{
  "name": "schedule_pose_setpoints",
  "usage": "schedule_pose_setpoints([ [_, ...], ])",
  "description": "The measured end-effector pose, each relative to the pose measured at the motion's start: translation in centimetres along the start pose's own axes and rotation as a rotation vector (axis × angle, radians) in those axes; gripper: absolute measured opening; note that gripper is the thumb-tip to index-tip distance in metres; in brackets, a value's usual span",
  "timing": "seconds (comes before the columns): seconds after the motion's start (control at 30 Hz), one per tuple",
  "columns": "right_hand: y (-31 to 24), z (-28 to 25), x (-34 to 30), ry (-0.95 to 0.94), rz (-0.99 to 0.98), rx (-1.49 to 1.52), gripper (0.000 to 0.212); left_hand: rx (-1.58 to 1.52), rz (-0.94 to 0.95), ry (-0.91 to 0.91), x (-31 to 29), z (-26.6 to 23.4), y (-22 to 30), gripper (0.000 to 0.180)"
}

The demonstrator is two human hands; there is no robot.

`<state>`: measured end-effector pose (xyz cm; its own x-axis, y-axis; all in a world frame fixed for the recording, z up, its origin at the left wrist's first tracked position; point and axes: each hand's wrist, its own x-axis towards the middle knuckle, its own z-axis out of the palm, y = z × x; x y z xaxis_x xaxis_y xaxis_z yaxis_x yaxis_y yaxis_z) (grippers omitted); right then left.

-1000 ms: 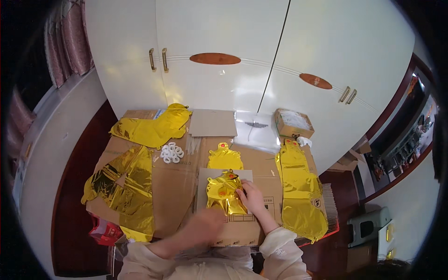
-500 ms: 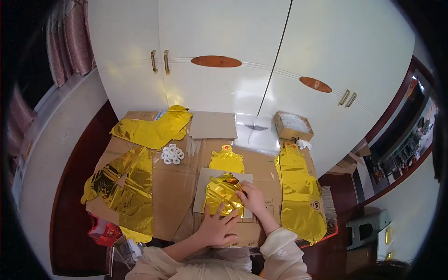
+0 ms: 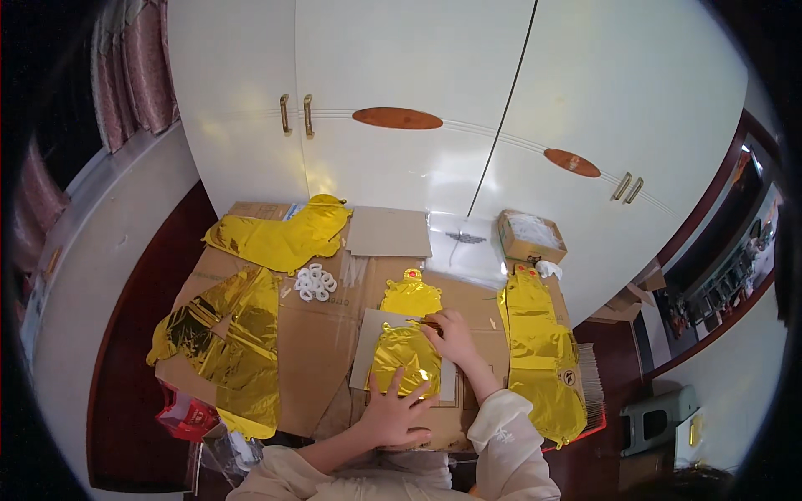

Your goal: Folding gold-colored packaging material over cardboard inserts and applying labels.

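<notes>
A folded gold foil balloon [image 3: 407, 351] lies on a grey card [image 3: 364, 361] in front of me. My left hand [image 3: 394, 413] rests with fingers spread on the balloon's near edge. At the far right corner of the same balloon, my right hand [image 3: 451, 336] is closed in a pinch. A thin dark strip shows at its fingertips, too small to tell whether it is a tool or a folded foil edge. Just beyond the card lies another gold foil balloon [image 3: 411, 296] with a red spot at its top.
Cardboard [image 3: 313, 367] covers the table. Gold foil sheets [image 3: 242, 342] lie left, with more foil balloons [image 3: 543, 359] at right. White rings [image 3: 315, 283], grey cards [image 3: 389, 232], clear plastic sleeves [image 3: 464, 255] and a small box [image 3: 531, 236] sit farther back, before a white cabinet [image 3: 401, 50].
My right hand has shifted up along the balloon to its far edge. The raised foil flap there now lies flatter. My left hand stays spread on the near edge.
</notes>
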<state>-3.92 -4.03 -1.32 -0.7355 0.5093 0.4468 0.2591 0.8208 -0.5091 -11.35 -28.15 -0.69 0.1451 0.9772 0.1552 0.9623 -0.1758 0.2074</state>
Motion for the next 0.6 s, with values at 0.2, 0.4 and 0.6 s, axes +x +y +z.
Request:
schedule_pose_setpoints([
  [0.2, -1.1, 0.3, -1.0, -0.004, 0.041, 0.100, 0.026, 0.036, -0.042, -0.036, 0.1, -0.2, 0.6, 0.079],
  [0.4, -2.1, 0.0, -2.4, -0.037, 0.032, 0.090, 0.031, 0.047, -0.088, -0.026, -0.5, -0.2, 1.7, 0.077],
  [0.6, -2.6, -1.1, -3.4, -0.153, -0.132, -0.024, 0.094, 0.051, -0.104, -0.032, -0.6, -0.5, 1.8, 0.079],
])
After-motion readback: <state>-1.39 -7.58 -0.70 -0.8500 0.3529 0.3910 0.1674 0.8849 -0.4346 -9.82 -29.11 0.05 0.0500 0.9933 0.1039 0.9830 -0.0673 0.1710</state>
